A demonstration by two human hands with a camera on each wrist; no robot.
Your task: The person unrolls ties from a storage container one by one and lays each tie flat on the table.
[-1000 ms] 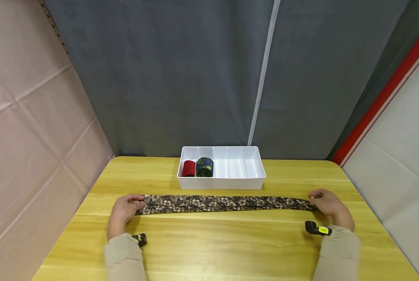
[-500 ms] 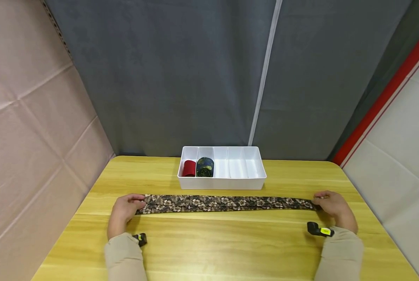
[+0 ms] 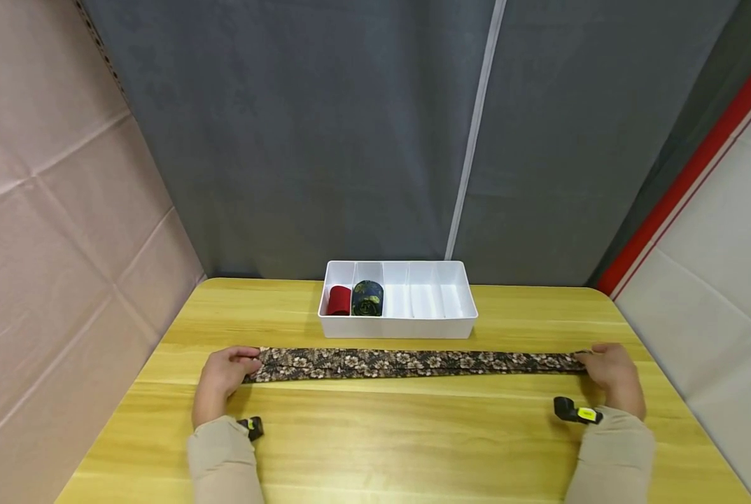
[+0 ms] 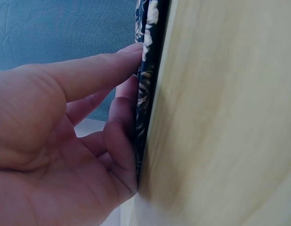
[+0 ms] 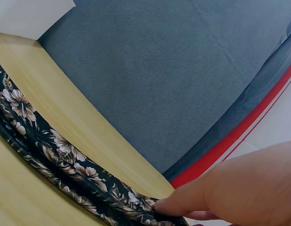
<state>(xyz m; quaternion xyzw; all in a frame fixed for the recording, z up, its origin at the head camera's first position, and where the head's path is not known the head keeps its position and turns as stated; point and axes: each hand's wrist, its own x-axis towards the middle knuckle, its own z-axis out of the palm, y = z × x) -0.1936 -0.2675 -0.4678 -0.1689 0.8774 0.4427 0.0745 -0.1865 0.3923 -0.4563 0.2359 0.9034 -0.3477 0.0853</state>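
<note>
A dark necktie (image 3: 375, 363) with a pale floral print lies stretched from left to right across the table, broader at its left end. My left hand (image 3: 222, 374) holds that broad end; in the left wrist view the thumb presses on the cloth and the other fingers (image 4: 119, 141) curl at its edge. At the narrower end, my right hand (image 3: 614, 371) pinches the cloth, the thumb on top in the right wrist view. Part of each end is hidden by the fingers.
Behind the necktie stands a white divided box (image 3: 397, 327). Its two left compartments hold a red roll of cloth (image 3: 339, 301) and a dark blue-green patterned roll (image 3: 367, 299). A grey curtain (image 3: 325, 140) hangs behind the wooden table (image 3: 400, 434).
My right hand has moved to the right along with the necktie's narrow end, and the necktie now reaches farther right. The left hand has stayed in place.
</note>
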